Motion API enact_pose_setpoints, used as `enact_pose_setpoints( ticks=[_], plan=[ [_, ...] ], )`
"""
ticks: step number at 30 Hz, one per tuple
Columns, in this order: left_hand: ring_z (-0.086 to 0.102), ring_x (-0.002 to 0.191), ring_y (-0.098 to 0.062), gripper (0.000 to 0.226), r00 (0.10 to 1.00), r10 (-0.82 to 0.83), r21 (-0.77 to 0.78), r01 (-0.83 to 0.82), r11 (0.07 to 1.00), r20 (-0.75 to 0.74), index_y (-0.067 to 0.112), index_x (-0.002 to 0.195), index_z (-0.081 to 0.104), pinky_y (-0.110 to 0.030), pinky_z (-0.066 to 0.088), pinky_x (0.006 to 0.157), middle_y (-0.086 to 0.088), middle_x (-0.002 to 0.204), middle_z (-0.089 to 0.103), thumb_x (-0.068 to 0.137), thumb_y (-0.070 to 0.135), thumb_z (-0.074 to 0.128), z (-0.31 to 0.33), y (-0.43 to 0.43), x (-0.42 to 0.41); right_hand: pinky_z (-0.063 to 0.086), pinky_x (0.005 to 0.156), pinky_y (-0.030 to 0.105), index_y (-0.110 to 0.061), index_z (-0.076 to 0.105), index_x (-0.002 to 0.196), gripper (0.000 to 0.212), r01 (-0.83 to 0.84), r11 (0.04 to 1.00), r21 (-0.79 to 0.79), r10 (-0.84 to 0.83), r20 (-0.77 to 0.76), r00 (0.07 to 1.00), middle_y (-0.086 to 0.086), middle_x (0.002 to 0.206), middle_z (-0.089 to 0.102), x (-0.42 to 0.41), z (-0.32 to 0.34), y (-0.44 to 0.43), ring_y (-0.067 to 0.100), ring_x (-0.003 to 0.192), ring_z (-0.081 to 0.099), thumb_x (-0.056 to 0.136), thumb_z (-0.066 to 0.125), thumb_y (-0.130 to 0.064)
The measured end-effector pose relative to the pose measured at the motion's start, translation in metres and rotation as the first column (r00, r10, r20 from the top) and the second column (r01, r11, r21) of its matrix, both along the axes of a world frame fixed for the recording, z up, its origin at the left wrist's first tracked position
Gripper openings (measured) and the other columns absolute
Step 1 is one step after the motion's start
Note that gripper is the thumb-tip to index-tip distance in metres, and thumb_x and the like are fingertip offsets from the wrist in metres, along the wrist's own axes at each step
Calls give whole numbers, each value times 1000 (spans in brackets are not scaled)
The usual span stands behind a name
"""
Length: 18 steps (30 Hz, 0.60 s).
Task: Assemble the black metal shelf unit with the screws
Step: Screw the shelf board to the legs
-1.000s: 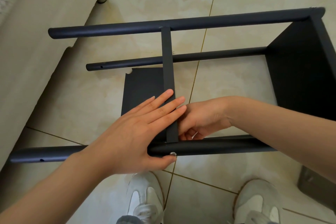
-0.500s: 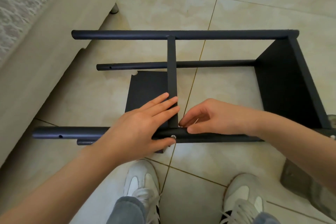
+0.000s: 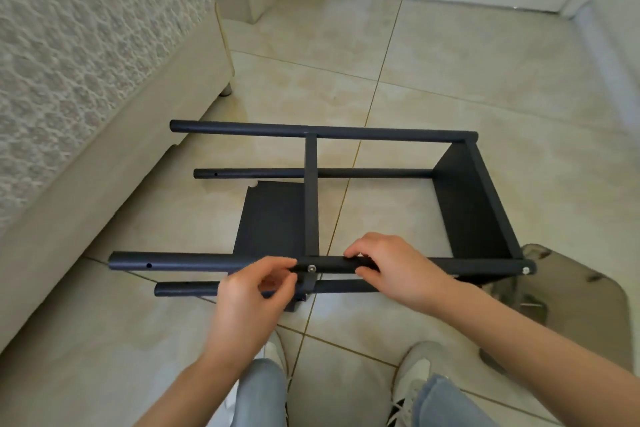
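Tiled floor (image 3: pixel 450 80), shelf unit (image 3: pixel 478 204) sideways: right hand (image 3: pixel 391 270) grips a post (image 3: pixel 194 262); left hand (image 3: pixel 252 295) curls near a screw (image 3: pixel 311 268), grip unclear.

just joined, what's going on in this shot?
A person stands over the black shelf unit, which lies on its side on the tiled floor. Their right hand grips the near upper pole just right of a silver screw where the middle shelf joins. The left hand is curled with fingertips at the pole just left of that screw; whether it holds anything is unclear. A second screw sits at the pole's right end.
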<state>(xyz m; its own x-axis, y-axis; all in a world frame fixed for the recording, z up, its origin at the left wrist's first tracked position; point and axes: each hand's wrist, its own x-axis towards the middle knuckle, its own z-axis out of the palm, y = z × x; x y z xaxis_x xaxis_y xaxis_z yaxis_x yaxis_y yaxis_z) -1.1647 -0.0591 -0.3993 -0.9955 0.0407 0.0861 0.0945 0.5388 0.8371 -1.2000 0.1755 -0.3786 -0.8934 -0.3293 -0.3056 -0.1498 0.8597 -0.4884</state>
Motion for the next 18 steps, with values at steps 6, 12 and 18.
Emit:
enact_pose_setpoints(
  ticks=[6,12,18],
  plan=[
    [77,78,-18,13,676,130,304,-483,821,725,10,99,71,-26,60,65,-5,87,79,96,23,68,-6,-11,-6,48,94,26,-27,60,127,31,-22,998,53,24,-38,999,-8,117,56,3,6,-8,10,104,55,98,56,-18],
    [75,98,-32,24,628,25,581,-735,350,778,6,119,61,-40,56,84,-20,114,73,96,12,66,-7,-7,-18,49,93,27,-26,57,129,33,-39,995,92,44,-56,997,-5,117,55,2,2,-10,13,103,55,99,52,-11],
    [69,103,-36,31,610,143,562,-781,271,779,9,122,54,-45,57,80,-20,123,64,95,0,65,-4,7,-28,51,90,29,-27,56,128,37,-71,989,127,79,-63,995,-5,115,54,-2,-1,-8,14,101,56,98,52,-7]
  ],
)
